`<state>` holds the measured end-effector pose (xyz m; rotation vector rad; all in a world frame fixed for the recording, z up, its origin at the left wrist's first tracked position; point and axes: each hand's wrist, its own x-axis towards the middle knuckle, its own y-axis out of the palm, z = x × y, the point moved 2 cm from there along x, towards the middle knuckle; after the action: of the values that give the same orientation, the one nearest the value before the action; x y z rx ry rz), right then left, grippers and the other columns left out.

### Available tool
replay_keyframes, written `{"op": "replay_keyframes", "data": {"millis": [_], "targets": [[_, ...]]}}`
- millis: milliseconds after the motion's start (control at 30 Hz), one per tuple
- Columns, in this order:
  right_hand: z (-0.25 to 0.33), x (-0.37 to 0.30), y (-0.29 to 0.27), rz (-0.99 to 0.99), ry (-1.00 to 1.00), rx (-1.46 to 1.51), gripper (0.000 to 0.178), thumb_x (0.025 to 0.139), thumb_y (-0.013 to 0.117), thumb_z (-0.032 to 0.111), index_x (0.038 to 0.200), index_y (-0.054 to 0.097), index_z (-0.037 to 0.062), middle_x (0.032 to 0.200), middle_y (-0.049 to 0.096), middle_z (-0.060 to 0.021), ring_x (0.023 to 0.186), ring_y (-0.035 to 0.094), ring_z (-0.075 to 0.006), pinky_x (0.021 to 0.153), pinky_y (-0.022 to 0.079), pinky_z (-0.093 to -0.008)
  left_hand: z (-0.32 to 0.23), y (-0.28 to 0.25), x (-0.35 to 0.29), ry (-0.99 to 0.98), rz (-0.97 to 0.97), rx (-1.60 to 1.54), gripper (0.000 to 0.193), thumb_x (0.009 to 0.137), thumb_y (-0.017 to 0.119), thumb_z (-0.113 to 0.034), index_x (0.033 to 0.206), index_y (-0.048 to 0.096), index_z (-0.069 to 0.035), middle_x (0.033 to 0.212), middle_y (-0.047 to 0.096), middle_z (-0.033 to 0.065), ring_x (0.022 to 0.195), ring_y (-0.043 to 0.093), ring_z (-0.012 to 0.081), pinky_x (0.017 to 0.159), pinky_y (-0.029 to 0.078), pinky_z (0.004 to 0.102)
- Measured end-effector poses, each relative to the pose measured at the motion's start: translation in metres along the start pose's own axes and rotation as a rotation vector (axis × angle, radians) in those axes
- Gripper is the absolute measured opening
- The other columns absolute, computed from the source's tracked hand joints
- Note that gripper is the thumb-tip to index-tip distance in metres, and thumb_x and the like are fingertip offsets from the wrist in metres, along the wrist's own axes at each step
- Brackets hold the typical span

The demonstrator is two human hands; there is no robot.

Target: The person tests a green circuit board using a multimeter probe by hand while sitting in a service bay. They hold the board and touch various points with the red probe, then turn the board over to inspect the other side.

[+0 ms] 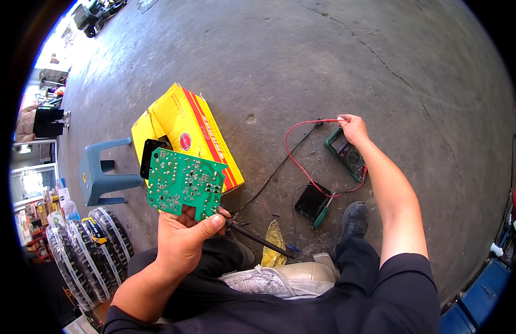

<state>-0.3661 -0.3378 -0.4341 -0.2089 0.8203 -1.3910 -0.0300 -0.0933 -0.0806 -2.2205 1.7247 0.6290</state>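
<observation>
Left hand [183,242] closed in a pinch on the lower edge of a green circuit board [184,183], thumb across the front by the notch, solder side up. Board held raised, tilted, overlapping the near corner of a yellow cardboard box [183,125] lying on the concrete floor [280,61]. A black probe [258,238] runs out from under the same hand toward the lower right; whether the fingers grip it, cannot tell.

Right hand [354,129] reaches far forward, fingers curled down at the top end of a green-cased multimeter [346,153] that lies flat on the floor. Red lead [302,164] loops from the hand's fingertips round to the meter's near end; black lead [280,164] trails diagonally back toward the left hand. Cannot tell if the hand grips the red lead or only touches it.

Just near of the meter: a small black flat part [312,200] with a green-handled screwdriver [322,214] against its right edge. Black shoe [355,218] just beside these.

Box flaps closed; contents hidden. Blue plastic stool [105,172] left of box, stacked tyres [88,250] nearer along the left edge. Floor beyond box and meter is wide open concrete, cracked at upper right. Blue bins [480,295] crowd the lower right edge.
</observation>
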Motion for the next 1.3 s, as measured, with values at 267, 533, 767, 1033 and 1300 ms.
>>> {"op": "replay_keyframes", "data": {"millis": [267, 533, 767, 1033, 1300], "targets": [[-0.002, 0.002, -0.001, 0.009, -0.004, 0.006, 0.027, 0.094, 0.067, 0.026, 0.112, 0.075, 0.0073, 0.091, 0.076, -0.0067, 0.084, 0.07, -0.0149, 0.079, 0.052, -0.0297, 0.001, -0.001, 0.001, 0.009, -0.003, -0.003, 0.036, 0.084, 0.076, 0.002, 0.116, 0.061, 0.0, 0.095, 0.072, 0.0116, 0.082, 0.069, 0.0155, 0.07, 0.057, 0.0277], [-0.005, 0.003, -0.001, 0.014, -0.004, 0.024, 0.027, 0.094, 0.067, 0.024, 0.112, 0.075, 0.0063, 0.091, 0.076, -0.0071, 0.085, 0.07, -0.0149, 0.079, 0.052, -0.0299, 0.001, 0.001, 0.001, 0.024, 0.001, -0.001, 0.036, 0.084, 0.076, 0.002, 0.116, 0.061, 0.0, 0.095, 0.072, 0.0116, 0.082, 0.069, 0.0157, 0.071, 0.057, 0.028], [-0.009, 0.006, 0.0, 0.003, -0.024, 0.03, 0.026, 0.093, 0.067, 0.026, 0.11, 0.076, 0.0079, 0.092, 0.076, -0.0078, 0.084, 0.071, -0.018, 0.076, 0.053, -0.032, 0.002, 0.001, 0.001, 0.021, 0.0, -0.013, 0.035, 0.084, 0.077, 0.0, 0.115, 0.061, 0.0, 0.095, 0.071, 0.012, 0.08, 0.068, 0.0156, 0.07, 0.057, 0.0277], [-0.014, 0.006, -0.001, -0.035, -0.024, -0.01, 0.026, 0.091, 0.071, 0.026, 0.108, 0.076, 0.0078, 0.097, 0.076, -0.0109, 0.088, 0.071, -0.0197, 0.081, 0.053, -0.0321, 0.002, 0.0, 0.0, 0.023, 0.009, 0.001, 0.035, 0.084, 0.076, 0.001, 0.115, 0.061, 0.0, 0.095, 0.071, 0.0124, 0.079, 0.068, 0.016, 0.068, 0.057, 0.0285], [-0.026, 0.004, -0.006, -0.031, 0.067, 0.107, 0.023, 0.088, 0.074, 0.02, 0.107, 0.076, 0.0063, 0.101, 0.076, -0.0115, 0.093, 0.071, -0.0192, 0.085, 0.052, -0.0315, 0.002, 0.001, 0.0, 0.02, 0.016, 0.003, 0.036, 0.084, 0.075, 0.001, 0.116, 0.059, 0.0, 0.095, 0.071, 0.0125, 0.08, 0.068, 0.0166, 0.068, 0.056, 0.0292]]}}
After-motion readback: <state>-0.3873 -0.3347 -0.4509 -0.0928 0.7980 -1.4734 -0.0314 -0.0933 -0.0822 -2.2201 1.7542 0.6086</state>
